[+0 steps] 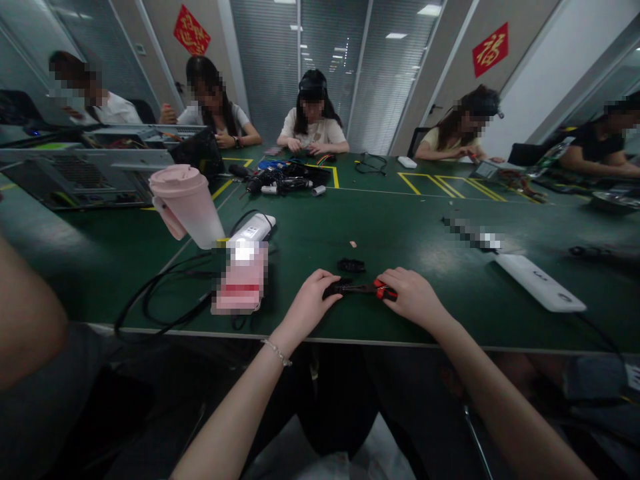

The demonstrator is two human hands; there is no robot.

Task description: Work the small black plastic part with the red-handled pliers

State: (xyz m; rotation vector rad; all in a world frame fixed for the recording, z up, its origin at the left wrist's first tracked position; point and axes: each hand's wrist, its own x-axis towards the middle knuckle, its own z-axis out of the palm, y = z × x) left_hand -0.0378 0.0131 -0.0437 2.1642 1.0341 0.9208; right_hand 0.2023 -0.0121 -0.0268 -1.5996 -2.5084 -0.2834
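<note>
My left hand [319, 293] pinches a small black part [334, 288] just above the green table, near its front edge. My right hand [411, 295] is wrapped round the red-and-black handles of a pair of pliers [384, 291]. The jaws point left and reach the black part; whether they grip it I cannot make out. Just beyond my hands lies another small black piece [351, 265], touched by neither. A tiny pale scrap [353, 244] rests farther back.
At left stand a pink cup [190, 203], a phone [243, 280], a white power bank [255, 230] and looped black cable. Behind them is an opened computer case [90, 177]. Black tools and wires [280, 177] lie mid-table. Another white power bank [540, 283] is at right. Several people sit opposite.
</note>
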